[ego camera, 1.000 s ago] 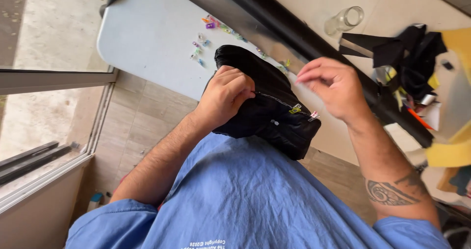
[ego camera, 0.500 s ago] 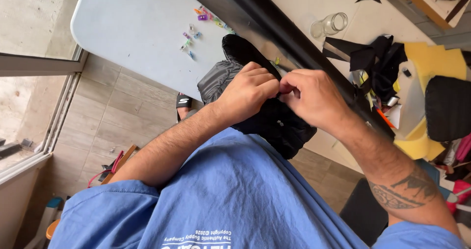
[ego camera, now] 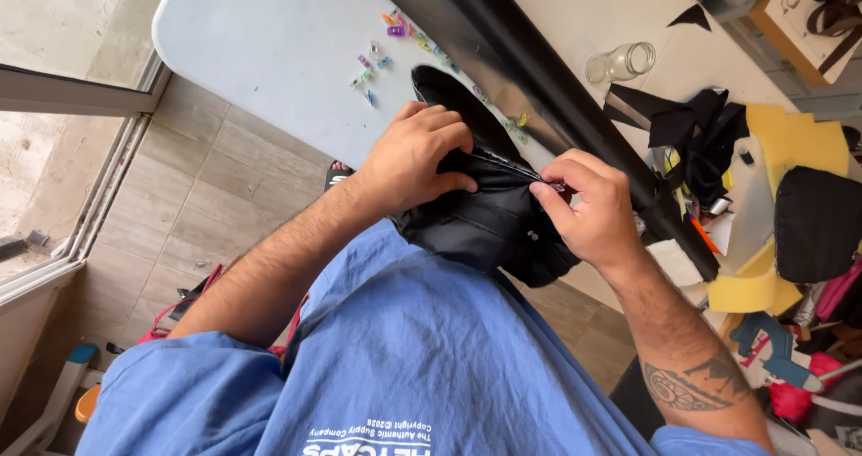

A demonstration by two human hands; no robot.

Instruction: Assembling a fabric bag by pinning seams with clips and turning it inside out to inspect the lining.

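Note:
A black fabric bag [ego camera: 489, 223] with a zipper hangs between my hands, above my blue shirt and at the edge of the grey table [ego camera: 278, 43]. My left hand [ego camera: 417, 155] grips the bag's upper edge, fingers curled over the fabric. My right hand [ego camera: 588, 205] pinches the bag at the zipper line, thumb and forefinger closed on a small metal part. The bag's far end lies on the table.
Several small coloured clips [ego camera: 377, 61] lie on the table. A long black roll [ego camera: 530, 70] crosses it diagonally. Beyond are a glass jar [ego camera: 620, 61], black fabric pieces [ego camera: 691, 124], yellow foam [ego camera: 790, 142] and a black pouch [ego camera: 817, 223]. Tiled floor is at left.
A second ago my hands were apart, the right one raised off the bag. They came together on the bag and now pinch along its zipper edge. The view shifted slightly.

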